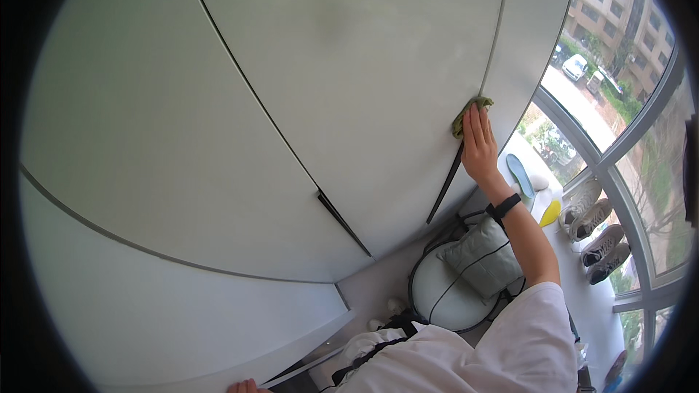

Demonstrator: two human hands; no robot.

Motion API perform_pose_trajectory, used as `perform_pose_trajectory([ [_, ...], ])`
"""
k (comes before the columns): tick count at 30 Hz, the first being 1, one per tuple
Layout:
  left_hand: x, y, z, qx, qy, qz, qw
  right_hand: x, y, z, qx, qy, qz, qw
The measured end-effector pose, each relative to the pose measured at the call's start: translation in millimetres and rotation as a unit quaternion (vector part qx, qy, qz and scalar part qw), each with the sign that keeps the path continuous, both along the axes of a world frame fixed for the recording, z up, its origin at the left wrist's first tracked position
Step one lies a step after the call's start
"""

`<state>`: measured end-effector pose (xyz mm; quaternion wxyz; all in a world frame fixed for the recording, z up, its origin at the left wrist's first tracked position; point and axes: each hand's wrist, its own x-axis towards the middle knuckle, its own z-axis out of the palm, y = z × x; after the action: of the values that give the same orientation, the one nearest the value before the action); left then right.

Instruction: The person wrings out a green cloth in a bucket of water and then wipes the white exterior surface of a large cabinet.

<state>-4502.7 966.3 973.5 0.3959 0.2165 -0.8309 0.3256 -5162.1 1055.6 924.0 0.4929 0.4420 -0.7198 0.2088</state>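
My right hand (478, 144), with a black band on its wrist, presses a folded green cloth (461, 120) against the white cabinet door (382, 93). The cloth lies over the seam at the door's right edge, just above a long black handle (445, 183). A second black handle (344, 222) runs along the seam farther left. At the bottom edge, only the fingers of my left hand (248, 386) show, resting at a white panel's edge; the rest of that hand is cut off.
A round chair (450, 289) with a grey cushion (480, 256) stands below the cabinet. On the white windowsill (584, 305) at the right are insoles, including a yellow one (550, 213), and several sneakers (600, 245). A thin black cord crosses the chair.
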Motion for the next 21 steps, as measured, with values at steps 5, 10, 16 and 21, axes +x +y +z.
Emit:
perform_pose_trajectory([
  [5, -1.1, 2.7, 2.5, 0.0, -0.008, -0.012, 1.0, 9.4, 14.3, 39.0, 0.068, 0.031, -0.003, 0.997],
  [10, -3.2, -0.7, -1.3, -0.016, 0.002, -0.021, 1.0, 40.7, -5.7, 57.6, -0.035, -0.054, -0.004, 0.998],
  [16, -7.6, -1.0, -0.6, -0.02, 0.001, -0.003, 1.0, 73.0, -6.6, -29.0, -0.012, -0.171, 0.047, 0.984],
  [21, -12.3, 0.1, 7.4, -0.027, -0.024, -0.007, 0.999, 60.9, -44.3, 33.8, -0.244, -0.261, 0.171, 0.918],
])
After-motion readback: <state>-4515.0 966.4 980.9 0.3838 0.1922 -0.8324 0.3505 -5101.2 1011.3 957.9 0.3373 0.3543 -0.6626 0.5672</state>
